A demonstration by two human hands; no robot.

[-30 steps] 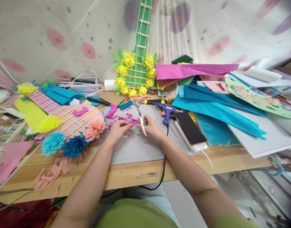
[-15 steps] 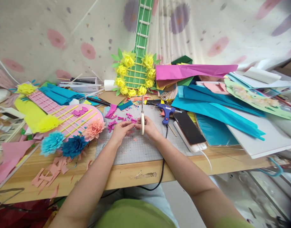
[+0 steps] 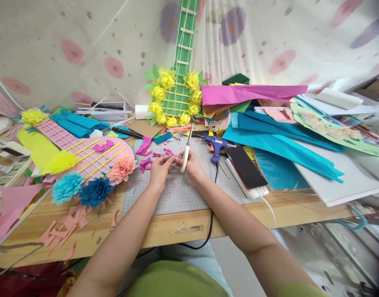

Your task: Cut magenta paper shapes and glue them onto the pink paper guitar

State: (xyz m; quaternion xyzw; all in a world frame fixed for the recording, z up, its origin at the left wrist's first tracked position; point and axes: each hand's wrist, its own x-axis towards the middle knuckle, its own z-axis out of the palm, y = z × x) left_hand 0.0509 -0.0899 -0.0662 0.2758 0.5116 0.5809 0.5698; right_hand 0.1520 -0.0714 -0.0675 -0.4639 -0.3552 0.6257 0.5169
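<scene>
My right hand [image 3: 192, 165] is closed round the cream handles of a pair of scissors [image 3: 186, 150], whose blades point up and away. My left hand [image 3: 160, 168] is pinched on a small pink paper piece [image 3: 172, 159] held against the scissors. Both hands hover over a grey cutting mat [image 3: 180, 194]. Several cut magenta paper bits [image 3: 146, 163] lie on the mat just beyond my left hand.
A blue glue gun [image 3: 216, 146] and a black phone [image 3: 245, 166] lie right of my hands. A pink paper guitar [image 3: 84, 150] with paper flowers lies left; a green one [image 3: 180, 82] leans on the wall. Coloured paper sheets [image 3: 278, 140] pile at right. Pink scraps [image 3: 65, 227] litter the table edge.
The scissors have swung from leaning left to upright, then tilted slightly right. Both hands stayed together over the mat and shifted slightly away from me.
</scene>
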